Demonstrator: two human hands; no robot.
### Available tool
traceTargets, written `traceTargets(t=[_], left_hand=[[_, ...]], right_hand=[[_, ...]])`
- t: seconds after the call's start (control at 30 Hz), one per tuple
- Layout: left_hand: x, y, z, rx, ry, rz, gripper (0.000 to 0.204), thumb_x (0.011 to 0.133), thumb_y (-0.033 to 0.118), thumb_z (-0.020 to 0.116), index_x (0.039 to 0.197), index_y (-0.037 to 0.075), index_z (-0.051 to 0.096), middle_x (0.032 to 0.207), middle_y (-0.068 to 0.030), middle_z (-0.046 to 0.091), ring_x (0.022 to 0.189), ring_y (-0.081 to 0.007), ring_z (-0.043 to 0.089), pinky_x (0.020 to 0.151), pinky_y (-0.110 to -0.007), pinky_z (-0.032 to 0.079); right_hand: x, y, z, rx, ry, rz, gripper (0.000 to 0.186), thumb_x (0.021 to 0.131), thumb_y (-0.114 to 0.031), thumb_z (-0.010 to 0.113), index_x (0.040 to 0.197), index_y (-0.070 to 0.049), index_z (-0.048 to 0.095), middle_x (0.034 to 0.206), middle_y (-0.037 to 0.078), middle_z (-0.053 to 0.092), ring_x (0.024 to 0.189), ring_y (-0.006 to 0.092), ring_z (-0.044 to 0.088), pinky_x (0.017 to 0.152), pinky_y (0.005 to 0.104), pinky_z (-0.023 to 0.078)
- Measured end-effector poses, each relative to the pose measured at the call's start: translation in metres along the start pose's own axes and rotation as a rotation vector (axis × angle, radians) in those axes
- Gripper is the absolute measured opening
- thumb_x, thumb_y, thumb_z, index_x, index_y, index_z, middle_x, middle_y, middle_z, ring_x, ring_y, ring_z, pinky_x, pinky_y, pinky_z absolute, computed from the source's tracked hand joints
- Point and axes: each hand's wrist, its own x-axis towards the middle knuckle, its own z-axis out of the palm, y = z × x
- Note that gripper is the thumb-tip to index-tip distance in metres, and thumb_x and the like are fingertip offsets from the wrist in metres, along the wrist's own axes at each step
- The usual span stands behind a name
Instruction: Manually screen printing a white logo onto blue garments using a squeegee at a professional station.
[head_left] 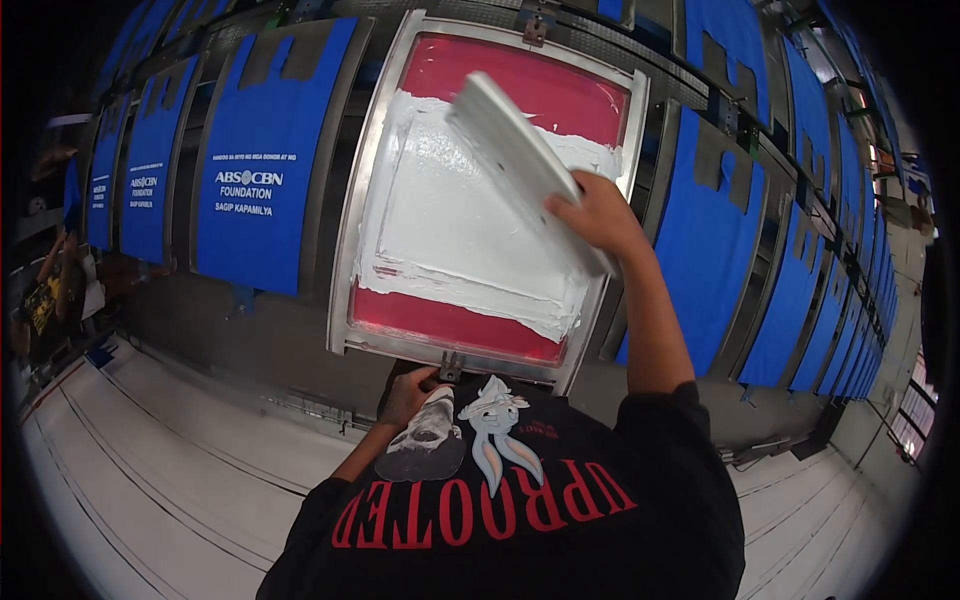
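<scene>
A metal-framed printing screen (480, 325) fills the centre, its red mesh showing at top and bottom and thick white ink spread between. My right hand (590, 210) grips a long pale squeegee (495, 135), held diagonally over the inked area. My left hand (412, 390) is at the frame's near edge, fingers curled on it just left of a small metal clamp (450, 365); its fingertips are partly hidden. Another metal clamp (535, 28) sits at the far edge.
Blue fabric pieces with cutouts (250, 120) lie on rows of boards along both sides, those on the left bearing white prints. Another person (45, 300) is at the far left. A pale floor (150, 430) shows below the table.
</scene>
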Motion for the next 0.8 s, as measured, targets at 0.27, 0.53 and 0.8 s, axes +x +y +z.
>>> traceTargets(t=[0.27, 0.53, 0.8], left_hand=[[0.004, 0.035, 0.023, -0.337, 0.134, -0.248, 0.024, 0.084, 0.021, 0.077, 0.084, -0.002, 0.072, 0.066, -0.0010, 0.067, 0.060, -0.0047, 0.056, 0.055, -0.024, 0.044], [0.001, 0.006, 0.021, -0.423, 0.132, -0.282, 0.030, 0.082, 0.026, 0.079, 0.091, -0.002, 0.070, 0.068, -0.0063, 0.067, 0.064, -0.0079, 0.060, 0.059, -0.029, 0.048], [0.047, 0.105, -0.095, 0.855, 0.576, 0.664, 0.057, 0.067, 0.042, 0.087, 0.107, 0.008, 0.065, 0.115, -0.0132, 0.054, 0.108, -0.0303, 0.055, 0.087, -0.044, 0.046]], right_hand=[[0.035, 0.023, 0.078, -0.577, 0.469, -0.622, 0.030, 0.069, -0.001, 0.061, 0.098, -0.008, 0.061, 0.084, 0.009, 0.059, 0.086, 0.0268, 0.060, 0.086, 0.0418, 0.043], [-0.075, -0.033, 0.070, -0.405, -0.036, -0.370, 0.044, 0.072, -0.006, 0.068, 0.115, -0.008, 0.062, 0.097, 0.009, 0.068, 0.090, 0.0232, 0.065, 0.096, 0.0397, 0.038], [-0.116, -0.035, 0.123, -0.437, -0.122, -0.249, 0.044, 0.072, -0.006, 0.066, 0.116, -0.008, 0.063, 0.100, 0.009, 0.071, 0.096, 0.0219, 0.067, 0.100, 0.0435, 0.038]])
